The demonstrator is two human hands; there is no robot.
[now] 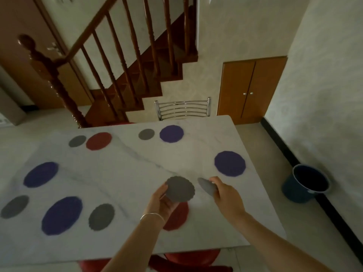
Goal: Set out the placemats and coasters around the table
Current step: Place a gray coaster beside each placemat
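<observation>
Over the marble table (137,165), the left hand (163,203) holds a grey scalloped coaster (179,189) flat in its grip, while the right hand (225,195) pinches a second grey coaster (206,186) edge-on. A red placemat (177,217) lies beneath the left wrist, a purple placemat (229,163) just beyond the right hand.

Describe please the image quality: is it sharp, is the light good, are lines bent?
Head view: dim, flat light with no glare on the marble table; the whole frame is soft; the grey coaster in the right hand is smeared by motion, while the coaster in the left hand looks clearer; the wide lens bends the table edges and the stair railing.
</observation>
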